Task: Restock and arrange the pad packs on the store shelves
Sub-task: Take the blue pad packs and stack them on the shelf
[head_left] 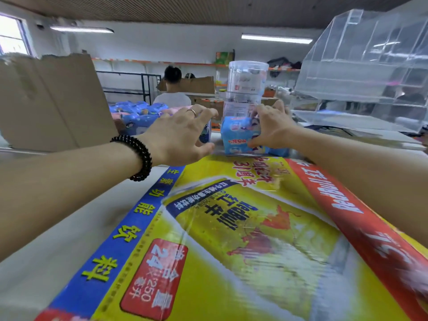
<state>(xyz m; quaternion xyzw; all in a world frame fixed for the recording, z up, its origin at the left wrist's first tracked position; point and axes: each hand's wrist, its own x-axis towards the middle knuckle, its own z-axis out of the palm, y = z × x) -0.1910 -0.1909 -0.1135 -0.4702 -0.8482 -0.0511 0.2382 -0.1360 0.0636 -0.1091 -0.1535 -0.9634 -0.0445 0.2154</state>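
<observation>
Head view. Both arms are extended forward over a yellow drinks carton [243,239] lying flat on the pale shelf top [58,228].

The right hand [272,128] is seen curled round a light-blue pad pack [236,134]: the thumb is laid on the pack's near lower face, and the fingers [266,110] are hooked over its top far edge. The pack stands upright just beyond the carton's far edge.

The left hand [183,133] is spread, fingers straight to slightly bent, over a second pack [205,133] that is mostly hidden beneath the palm. The fingertips reach past its top; whether it is actually gripped cannot be told, and it reads as pressing or steadying.

A narrow gap is seen between the two packs, directly between the two thumbs. A clear round tub [246,86] stands just behind the right fingertips. More blue and pink packs [139,114] are heaped beyond the left fingertips, beside a brown cardboard flap [51,100].

Step judged in hand: arranging, with packs being squared up side by side. The next move probably calls for drawing the held pack leftward until it touches its neighbour, faces aligned, without knocking the tub.
</observation>
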